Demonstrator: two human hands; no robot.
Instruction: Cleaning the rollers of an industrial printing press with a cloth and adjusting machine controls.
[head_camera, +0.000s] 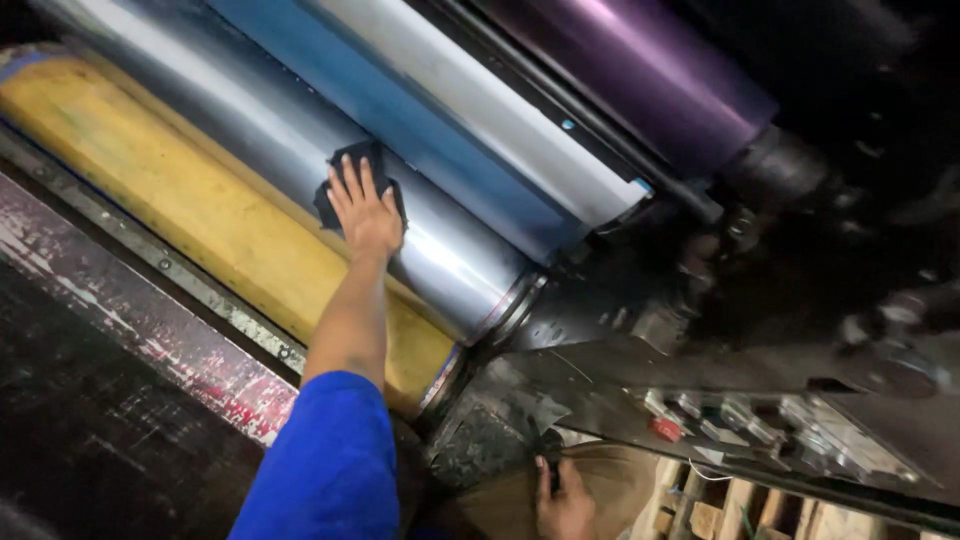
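Head view: left hand (365, 212), fingers spread flat, pressed a dark crumpled cloth (352, 172) against the shiny silver metal roller (440, 255). Blue sleeve (325, 465) below that roller. Yellow-coated cylinder (200, 205) lay just beside the roller, nearer the person; blue roller (420, 125), white roller (500, 110) and purple roller (640, 70) beyond it. Right hand (565, 505), well below the roller's end, pinched a dark edge (550, 470).
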